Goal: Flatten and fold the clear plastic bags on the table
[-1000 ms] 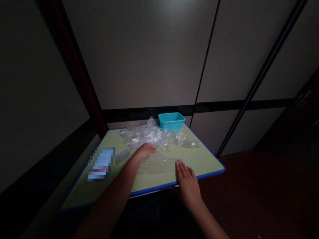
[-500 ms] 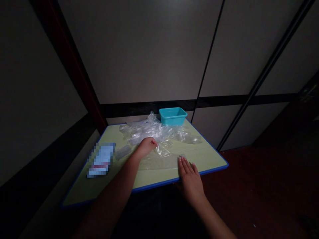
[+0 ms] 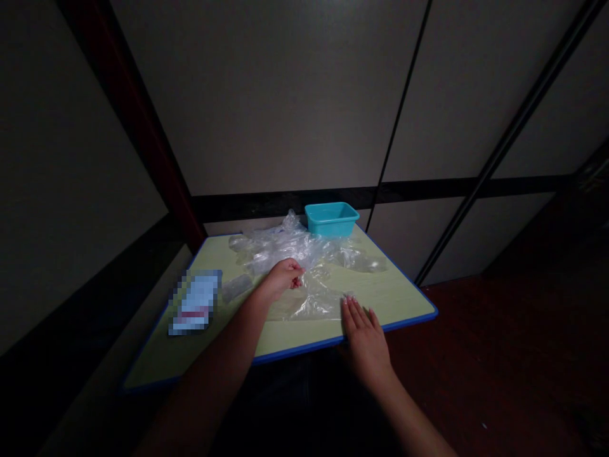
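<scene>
A thin clear plastic bag (image 3: 316, 306) lies spread on the light green table (image 3: 285, 346) in front of me. My left hand (image 3: 285, 277) pinches its upper part and holds that bit slightly raised. With fingers stretched out, my right hand (image 3: 362, 330) lies flat on the bag's right end, near the table's front edge. Just behind my left hand is a crumpled heap of clear plastic bags (image 3: 280, 247), reaching out to the right. Left of my left hand sits a small folded piece of clear plastic (image 3: 236, 289).
A turquoise plastic basin (image 3: 332, 221) stands at the table's back right, touching the heap. On the left lies a flat, blurred-out white and blue item (image 3: 196, 301). Panelled cabinet doors (image 3: 285, 114) rise right behind the table, and a dark red floor (image 3: 476, 355) lies to the right.
My left hand has shifted slightly right, pulling the pinched plastic, and the spread bag shows more wrinkles between my hands. My right hand stays pressed on the bag's end.
</scene>
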